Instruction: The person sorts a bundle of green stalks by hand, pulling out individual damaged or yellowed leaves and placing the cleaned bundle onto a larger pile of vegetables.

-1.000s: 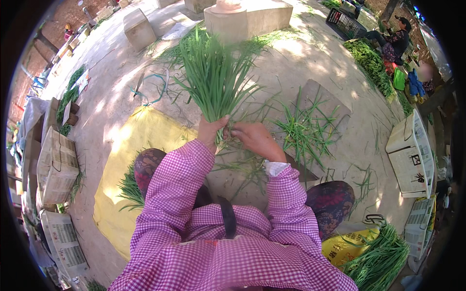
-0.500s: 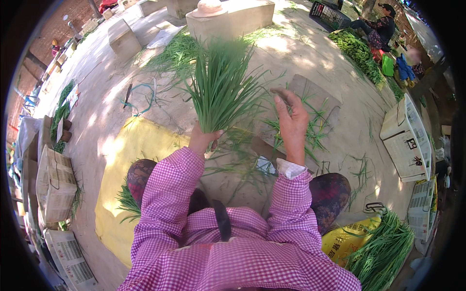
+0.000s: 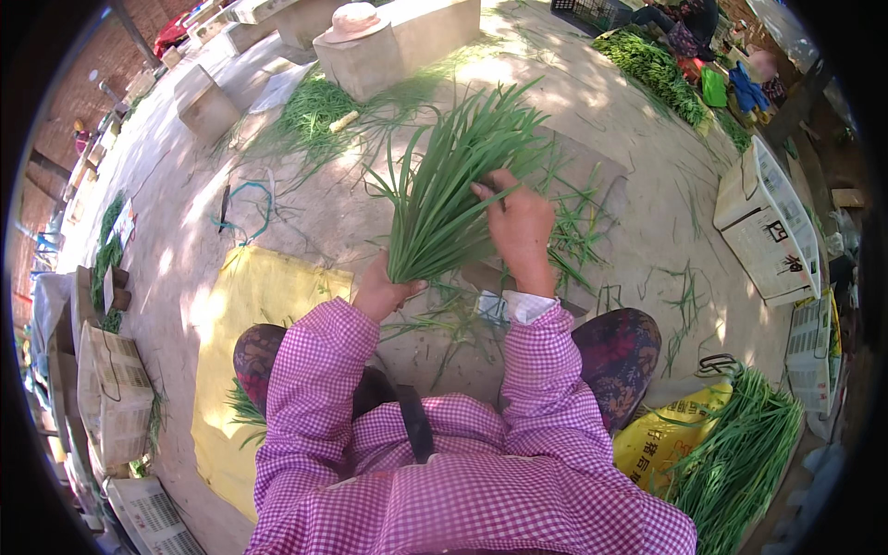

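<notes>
My left hand (image 3: 381, 288) grips the lower ends of a thick bunch of chives (image 3: 444, 199). The bunch leans up and to the right, its long green leaves fanning out at the top. Against its right side, my right hand (image 3: 524, 227) has its fingers curled in around some of the leaves. Exactly how many leaves it pinches is hidden. Loose chives (image 3: 575, 236) lie scattered on the ground and a flat grey-brown sheet beyond my right hand.
A yellow sack (image 3: 222, 370) lies flat at my left. More chives (image 3: 740, 453) are heaped at lower right by another yellow sack (image 3: 666, 444). White crates (image 3: 772, 231) stand at both sides. Stone blocks (image 3: 361, 60), one with a hat (image 3: 355, 20), stand ahead. A person (image 3: 686, 23) sits far right.
My right hand has moved left from beside the bunch onto its leaves, and its fingers have closed. The bunch now tilts to the right. The whole view has shifted slightly.
</notes>
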